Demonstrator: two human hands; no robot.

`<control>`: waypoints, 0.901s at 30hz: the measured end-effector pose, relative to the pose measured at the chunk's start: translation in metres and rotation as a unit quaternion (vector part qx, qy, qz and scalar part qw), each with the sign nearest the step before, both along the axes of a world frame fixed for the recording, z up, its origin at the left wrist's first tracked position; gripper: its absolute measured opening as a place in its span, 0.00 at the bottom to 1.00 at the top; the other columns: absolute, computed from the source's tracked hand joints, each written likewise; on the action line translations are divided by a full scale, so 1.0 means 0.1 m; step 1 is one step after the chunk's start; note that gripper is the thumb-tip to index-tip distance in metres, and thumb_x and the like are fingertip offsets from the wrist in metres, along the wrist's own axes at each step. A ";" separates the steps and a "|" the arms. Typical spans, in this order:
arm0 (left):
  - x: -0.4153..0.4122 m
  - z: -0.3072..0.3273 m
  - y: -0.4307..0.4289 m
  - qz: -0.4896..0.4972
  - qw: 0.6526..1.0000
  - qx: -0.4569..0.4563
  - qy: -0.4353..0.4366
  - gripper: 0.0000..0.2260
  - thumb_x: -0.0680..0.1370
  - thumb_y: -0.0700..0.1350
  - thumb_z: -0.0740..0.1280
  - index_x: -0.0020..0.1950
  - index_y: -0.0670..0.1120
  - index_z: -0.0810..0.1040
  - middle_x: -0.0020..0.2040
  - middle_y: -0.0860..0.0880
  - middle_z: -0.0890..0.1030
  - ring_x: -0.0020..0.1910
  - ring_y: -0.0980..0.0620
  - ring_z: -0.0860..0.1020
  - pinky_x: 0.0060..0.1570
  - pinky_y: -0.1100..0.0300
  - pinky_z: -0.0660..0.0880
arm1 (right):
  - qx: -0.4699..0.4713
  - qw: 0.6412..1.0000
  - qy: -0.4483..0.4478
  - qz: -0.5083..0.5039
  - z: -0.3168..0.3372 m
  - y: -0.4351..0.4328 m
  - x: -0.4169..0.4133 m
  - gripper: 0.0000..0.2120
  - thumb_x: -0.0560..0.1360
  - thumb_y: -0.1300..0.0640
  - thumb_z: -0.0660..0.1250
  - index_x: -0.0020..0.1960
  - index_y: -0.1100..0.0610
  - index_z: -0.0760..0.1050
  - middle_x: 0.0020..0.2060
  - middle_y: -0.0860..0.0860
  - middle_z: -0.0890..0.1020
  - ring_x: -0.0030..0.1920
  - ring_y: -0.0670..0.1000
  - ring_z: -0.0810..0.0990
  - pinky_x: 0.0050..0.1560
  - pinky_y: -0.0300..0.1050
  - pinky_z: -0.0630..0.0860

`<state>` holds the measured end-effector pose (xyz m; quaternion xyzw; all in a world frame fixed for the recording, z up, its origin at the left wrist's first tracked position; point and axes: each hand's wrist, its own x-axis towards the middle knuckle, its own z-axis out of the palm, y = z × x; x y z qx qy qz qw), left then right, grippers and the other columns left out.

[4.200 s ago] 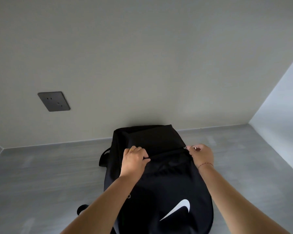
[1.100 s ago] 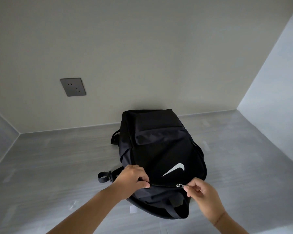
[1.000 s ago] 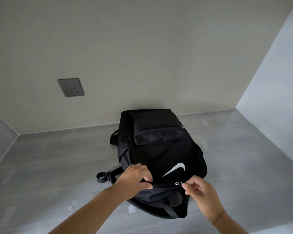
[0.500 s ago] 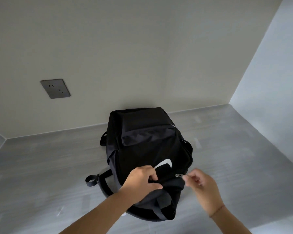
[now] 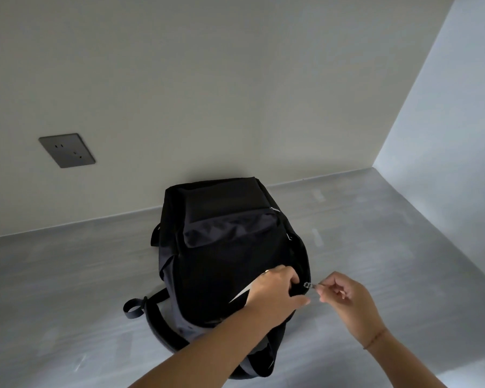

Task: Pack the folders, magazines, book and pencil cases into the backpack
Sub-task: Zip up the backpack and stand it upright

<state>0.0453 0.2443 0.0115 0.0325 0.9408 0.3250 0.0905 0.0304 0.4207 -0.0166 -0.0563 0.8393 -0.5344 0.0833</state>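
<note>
The backpack [image 5: 227,261] is black and full-bodied. It lies front-up near the middle of the grey surface [image 5: 67,275], its far end close to the back wall [image 5: 207,93]; whether it touches the wall I cannot tell. A flap-like fold crosses its upper front. Part of a white logo [image 5: 240,295] shows lower down, half covered by a hand. A black strap [image 5: 133,308] ending in a loop trails off its left side onto the surface. The left hand [image 5: 275,292] lies on the bag's front with fingers curled, gripping the fabric just beside the zip, thumb pointing right; a ring [image 5: 266,271] shows on one finger. The right hand [image 5: 345,298] hangs just off the bag's right edge, thumb and forefinger pinching the small metal zip pull [image 5: 308,285], the other fingers loosely curled. A thin bracelet [image 5: 375,338] circles that wrist. Both forearms come up from the lower edge, the left one crossing over the bag's near end. Bare grey surface lies on both sides of the bag, up to the right wall [image 5: 445,135]. A dark wall socket [image 5: 67,149] sits on the back wall, well to the left.
</note>
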 end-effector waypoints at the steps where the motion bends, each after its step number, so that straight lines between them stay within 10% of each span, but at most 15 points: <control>1: -0.05 -0.01 0.07 0.014 1.000 0.006 -0.004 0.16 0.72 0.57 0.69 0.53 0.48 0.76 0.44 0.55 0.72 0.42 0.55 0.72 0.40 0.63 0.69 | -0.001 1.000 0.001 0.001 -0.01 0.01 -0.02 0.08 0.72 0.62 0.69 0.35 0.58 0.78 0.31 0.54 0.82 0.34 0.52 0.78 0.36 0.34 0.71; 16: -0.09 -0.19 0.18 0.058 0.996 0.037 -0.053 0.07 0.72 0.52 0.70 0.38 0.51 0.76 0.31 0.55 0.77 0.32 0.59 0.75 0.34 0.71 0.70 | -0.021 0.998 -0.036 -0.050 -0.35 -0.01 -0.97 0.09 0.73 0.59 0.69 0.34 0.60 0.76 0.29 0.49 0.80 0.30 0.40 0.75 0.34 0.28 0.70; 27: -0.79 -0.39 0.64 0.220 0.974 0.008 -0.051 0.17 0.75 0.51 0.67 0.58 0.44 0.69 0.57 0.47 0.76 0.56 0.46 0.76 0.53 0.56 0.73 | -0.136 0.985 -0.098 -0.031 -0.43 0.07 -1.08 0.08 0.72 0.60 0.71 0.34 0.58 0.77 0.27 0.49 0.80 0.34 0.49 0.76 0.40 0.43 0.74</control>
